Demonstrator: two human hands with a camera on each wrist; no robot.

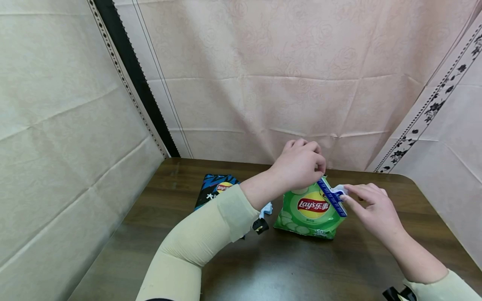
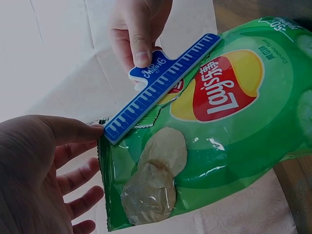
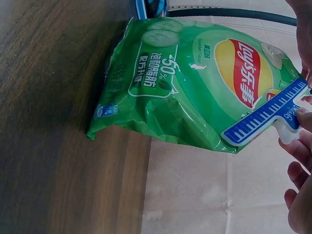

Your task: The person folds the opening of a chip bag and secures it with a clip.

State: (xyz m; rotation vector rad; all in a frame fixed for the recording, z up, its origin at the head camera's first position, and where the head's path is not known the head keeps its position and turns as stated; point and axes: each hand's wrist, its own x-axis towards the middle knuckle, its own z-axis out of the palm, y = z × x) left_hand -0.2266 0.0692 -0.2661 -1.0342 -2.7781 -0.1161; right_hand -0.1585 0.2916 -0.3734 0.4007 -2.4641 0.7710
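Green Lay's bag [image 1: 309,209] and blue clip [image 2: 163,87] on a brown wood-grain surface [image 1: 271,267]. The bag stands right of the surface's middle, between the far edge and the near part, its top leaning toward the surface's right edge. The clip, printed with white piano keys and the word "Music", lies across the bag's top end; a folded flap with a serrated edge shows beside it.

The right hand [image 1: 370,205] has its grip closed on the clip's handle, thumb pressed on the lettered face. The left hand [image 1: 301,165] is at the clip's opposite end, thumb tip touching it and other fingers slightly bent and spread; whether this grip pinches the bag's corner cannot be told.

A black-and-blue bag [image 1: 216,188] lies left of the green one, near the surface's far edge, partly hidden by the left sleeve [image 1: 180,246]. A light blue item [image 1: 266,209], too obscured to identify, shows between the two bags. Pale patterned cloth [image 1: 293,83] hangs beyond the far edge.
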